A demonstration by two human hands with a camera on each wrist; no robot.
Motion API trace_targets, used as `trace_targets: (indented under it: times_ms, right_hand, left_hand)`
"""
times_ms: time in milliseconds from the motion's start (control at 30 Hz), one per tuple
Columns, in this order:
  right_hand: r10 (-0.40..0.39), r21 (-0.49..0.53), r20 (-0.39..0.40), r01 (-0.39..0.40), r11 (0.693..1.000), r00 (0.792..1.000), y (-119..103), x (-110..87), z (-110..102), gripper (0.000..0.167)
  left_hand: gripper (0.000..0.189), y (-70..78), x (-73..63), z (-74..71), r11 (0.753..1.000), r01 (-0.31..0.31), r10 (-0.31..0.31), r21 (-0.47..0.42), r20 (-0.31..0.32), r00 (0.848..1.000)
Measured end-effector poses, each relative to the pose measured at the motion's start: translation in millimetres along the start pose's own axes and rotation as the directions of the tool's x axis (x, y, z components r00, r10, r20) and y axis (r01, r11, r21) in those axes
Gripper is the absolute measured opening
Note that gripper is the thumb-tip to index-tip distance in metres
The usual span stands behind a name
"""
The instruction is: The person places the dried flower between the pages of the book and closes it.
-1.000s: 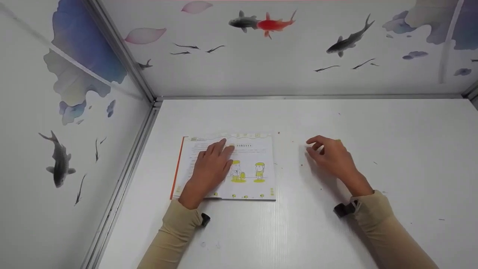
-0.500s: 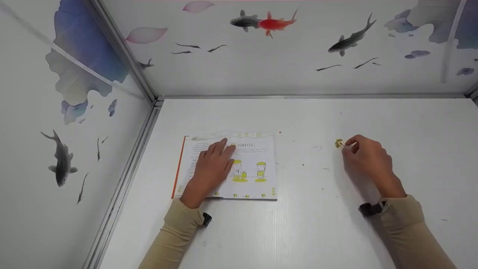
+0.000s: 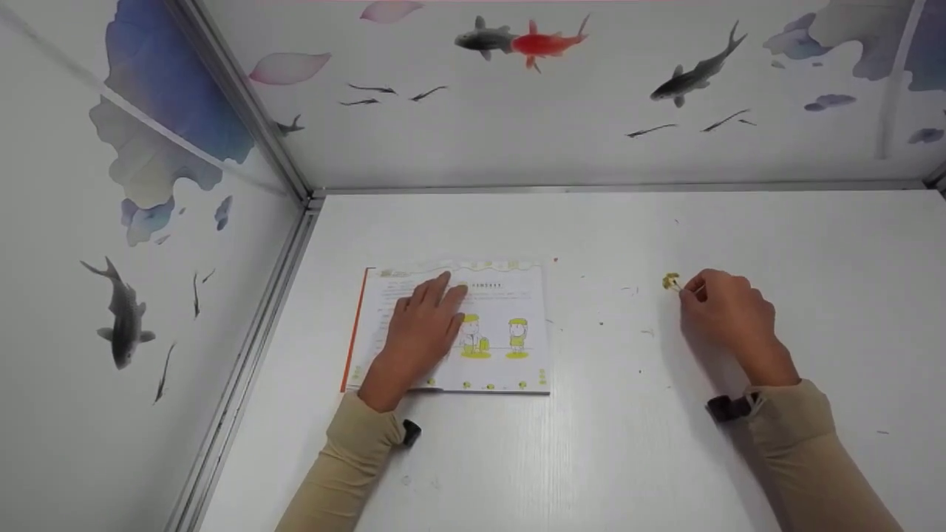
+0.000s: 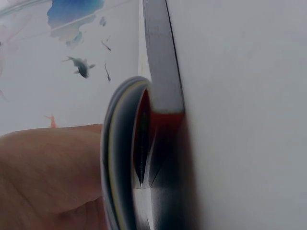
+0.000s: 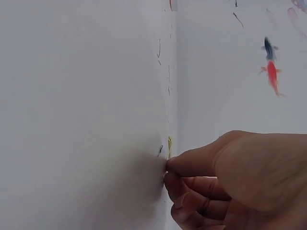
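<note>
My left hand (image 3: 420,332) lies on the open book (image 3: 499,355), its fingers stretched over the page with text and yellow cartoon figures. In the left wrist view the curved page edges (image 4: 111,143) stand beside that hand (image 4: 53,172), and the thick page block (image 4: 163,62) is further off. My right hand (image 3: 732,314), to the right of the book, pinches the thin stem of a small yellow-green flower (image 3: 670,281) between thumb and forefinger. In the right wrist view the flower (image 5: 170,143) appears edge-on at the fingertips, close to the table.
The white table (image 3: 606,458) carries several tiny dark bits and stem scraps (image 3: 647,332) between the book and the right hand. White panels with painted fish (image 3: 550,44) border the table at the back and left, along a metal frame (image 3: 251,325).
My right hand has moved right from beside the book and taken hold of the flower, which showed behind it earlier. Over the last half second it barely shifts. My left hand stays on the book.
</note>
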State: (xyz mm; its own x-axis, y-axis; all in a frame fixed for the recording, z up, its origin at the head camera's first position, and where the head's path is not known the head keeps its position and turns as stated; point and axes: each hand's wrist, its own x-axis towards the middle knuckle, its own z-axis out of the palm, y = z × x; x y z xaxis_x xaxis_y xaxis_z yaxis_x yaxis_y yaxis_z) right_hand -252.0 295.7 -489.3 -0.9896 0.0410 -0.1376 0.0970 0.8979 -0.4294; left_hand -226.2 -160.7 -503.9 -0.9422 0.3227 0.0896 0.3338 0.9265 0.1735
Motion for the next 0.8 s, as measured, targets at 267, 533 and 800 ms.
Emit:
trace_targets:
  times_ms: [267,533,800]
  right_hand:
    - [-0.004,-0.019,0.049,0.005,1.0,0.999,-2.9,-0.1,0.9,0.031]
    - [-0.042,-0.004,0.059,0.042,0.999,0.997,-2.2,-1.5,1.0,0.03]
    - [-0.038,-0.06,0.006,0.038,0.997,0.999,-8.7,-6.2,-2.0,0.029]
  left_hand:
    - [0.049,1.6,0.0,-2.3,1.0,0.006,-0.006,-0.017,0.013,1.0]
    - [0.048,0.1,2.0,-0.8,0.998,0.033,-0.031,-0.047,0.048,0.998]
    - [0.049,0.7,1.1,-0.7,0.999,0.038,-0.037,-0.037,0.052,0.998]
